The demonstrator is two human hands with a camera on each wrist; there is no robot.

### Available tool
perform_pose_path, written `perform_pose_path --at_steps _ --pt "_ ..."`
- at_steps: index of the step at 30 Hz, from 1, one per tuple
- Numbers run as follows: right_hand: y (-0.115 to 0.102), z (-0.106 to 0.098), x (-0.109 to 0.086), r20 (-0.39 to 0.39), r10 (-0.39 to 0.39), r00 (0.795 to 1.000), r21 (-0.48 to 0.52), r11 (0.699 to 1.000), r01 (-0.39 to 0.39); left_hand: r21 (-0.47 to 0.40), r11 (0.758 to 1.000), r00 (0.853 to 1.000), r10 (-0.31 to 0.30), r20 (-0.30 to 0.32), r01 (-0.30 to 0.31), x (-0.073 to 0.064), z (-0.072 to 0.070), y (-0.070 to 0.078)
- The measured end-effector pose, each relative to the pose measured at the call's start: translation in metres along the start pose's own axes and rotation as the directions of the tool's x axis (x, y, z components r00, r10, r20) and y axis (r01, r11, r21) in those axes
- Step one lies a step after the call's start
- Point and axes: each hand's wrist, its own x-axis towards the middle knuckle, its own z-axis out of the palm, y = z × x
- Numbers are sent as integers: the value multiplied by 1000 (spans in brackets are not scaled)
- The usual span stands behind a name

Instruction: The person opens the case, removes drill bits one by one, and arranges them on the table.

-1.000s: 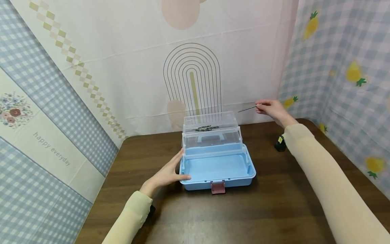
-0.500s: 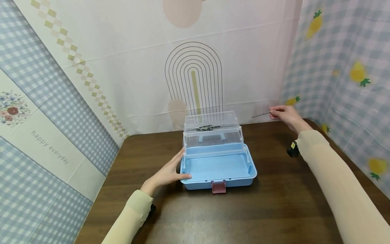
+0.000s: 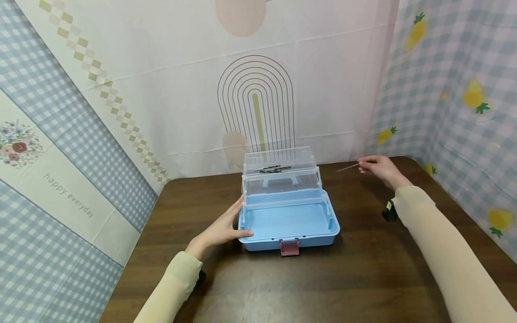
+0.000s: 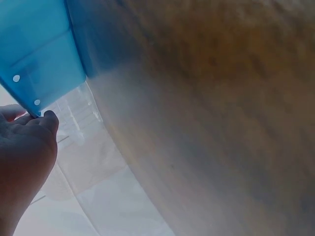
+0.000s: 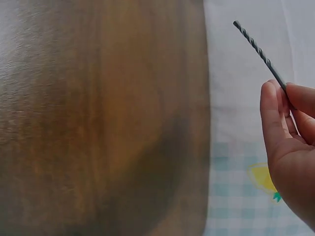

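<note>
My right hand [image 3: 380, 169] pinches a drill bit [image 5: 256, 47] between thumb and fingertips, above the table's back right part. Its spiral end points away from the hand, toward the left in the head view. At the middle stands a light blue toolbox [image 3: 288, 244] with its clear trays folded up and back. Several drill bits [image 3: 275, 169] lie in the upper clear tray [image 3: 278, 157]. My left hand [image 3: 220, 229] grips the box's left side, thumb over the rim and fingers along the outer wall. In the left wrist view, fingertips touch the blue wall [image 4: 42, 54].
The toolbox's dark red latch [image 3: 289, 247] hangs down at the front. Brown wooden table [image 3: 258, 287] surrounds the box. A patterned white cloth [image 3: 181, 112] hangs behind, and a checked pineapple cloth [image 3: 452, 134] stands to the right.
My right hand has moved right, away from the clear trays, and then lower toward the table, still pinching the drill bit. My left hand and the toolbox have stayed in place.
</note>
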Motion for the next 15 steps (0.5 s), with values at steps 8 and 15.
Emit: perform_pose_path --at_steps 8,15 --pt "17 8 -2 30 9 1000 -49 999 -8 14 1000 1000 -1 5 1 0 -1 0" --pt "23 10 -3 44 0 999 -58 998 3 16 1000 1000 -2 12 2 0 -1 1"
